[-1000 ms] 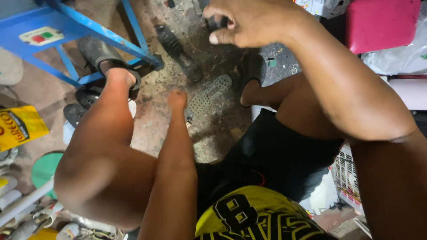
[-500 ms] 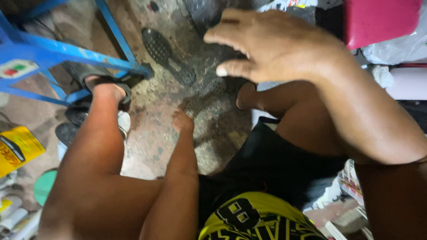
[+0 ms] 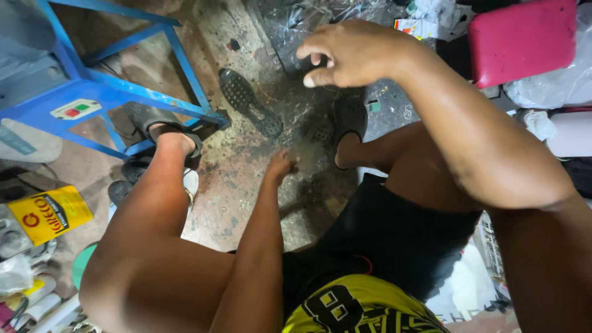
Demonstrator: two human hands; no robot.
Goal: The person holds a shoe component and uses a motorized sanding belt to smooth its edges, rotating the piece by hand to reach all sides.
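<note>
I sit with knees apart over a stained concrete floor point(image 3: 246, 203). My left hand point(image 3: 280, 165) reaches straight down between my legs, its fingers bunched close to the floor; what they touch is hidden. A black ridged shoe sole point(image 3: 250, 102) lies flat on the floor just beyond it. My right hand point(image 3: 351, 52) hovers higher up over crumpled clear plastic sheet point(image 3: 308, 18), seen from the back, fingers loosely curled and apart with nothing seen in them. My feet wear black sandals, the left one point(image 3: 166, 132) by the blue frame and the right one point(image 3: 351, 120) under my right forearm.
A blue metal frame point(image 3: 123, 92) stands at the upper left. A yellow tin point(image 3: 49, 213) lies among small clutter at the left edge. A pink cushioned seat point(image 3: 521, 40) sits at the upper right, with white bags and paper scraps beside it.
My right hand has drifted from the top edge toward the middle and its fingers have loosened and then curled. My left hand has stayed low by the floor.
</note>
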